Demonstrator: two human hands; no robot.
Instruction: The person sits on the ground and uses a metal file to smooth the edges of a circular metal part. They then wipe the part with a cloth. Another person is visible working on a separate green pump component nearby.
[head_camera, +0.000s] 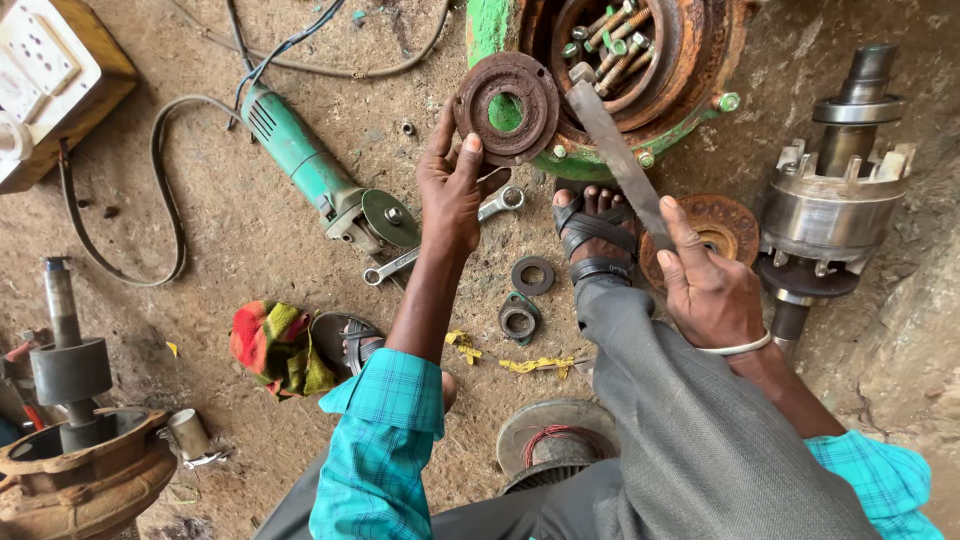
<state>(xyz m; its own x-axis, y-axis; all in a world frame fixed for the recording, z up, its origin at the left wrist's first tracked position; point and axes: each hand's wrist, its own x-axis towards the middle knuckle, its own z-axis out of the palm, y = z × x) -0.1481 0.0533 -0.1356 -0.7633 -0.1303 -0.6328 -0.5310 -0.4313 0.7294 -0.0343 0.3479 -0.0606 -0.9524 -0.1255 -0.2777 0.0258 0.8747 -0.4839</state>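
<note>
Clamped between thumb and fingers, our left hand (452, 190) holds a rusty ring-shaped flange (506, 107) up in the upper middle of the frame, its hole showing green behind it. Our right hand (706, 285), at centre right, is closed around a flat grey metal bar (615, 160) that slants up and left, its tip just beside the flange's right edge. Behind both sits a green, rusted motor housing (690, 115) with bolts inside, at the top of the frame. On the dirt floor (250, 230) below the left hand lie a spanner (440, 235) and two small rings (526, 297); a green angle grinder (315, 175) lies to the left. A rusty disc (722, 225) rests behind the right hand, beside a steel rotor shaft (835, 190) at the right edge. Our sandalled foot (593, 228) sits between the hands.
</note>
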